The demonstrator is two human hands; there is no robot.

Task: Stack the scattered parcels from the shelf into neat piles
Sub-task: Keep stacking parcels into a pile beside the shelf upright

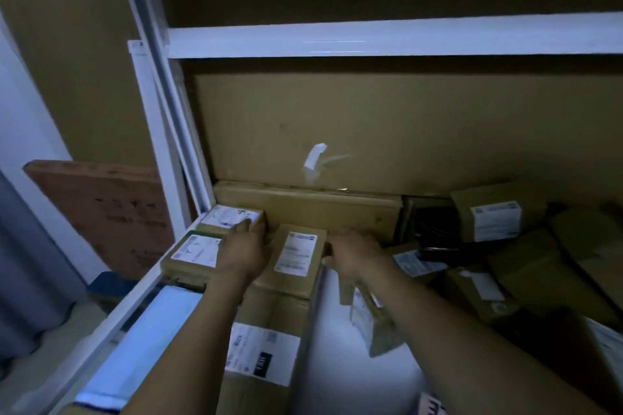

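Right grip [354, 253] clasps the middle parcel [296, 254] by its right edge; left grip [243, 246] lies flat against its left side | parcel sits on the shelf [333, 357], apparently atop a larger box [269, 310] | step: squaring it up | next: align flush with the left parcels [197, 251].

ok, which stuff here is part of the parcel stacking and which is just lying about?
Job: middle parcel, gripped by right hand; back-left parcel under left hand; front-left parcel; jumbled parcels on the right; shelf.
Lying about: cardboard sheet with tape scrap; brown board outside the shelf.
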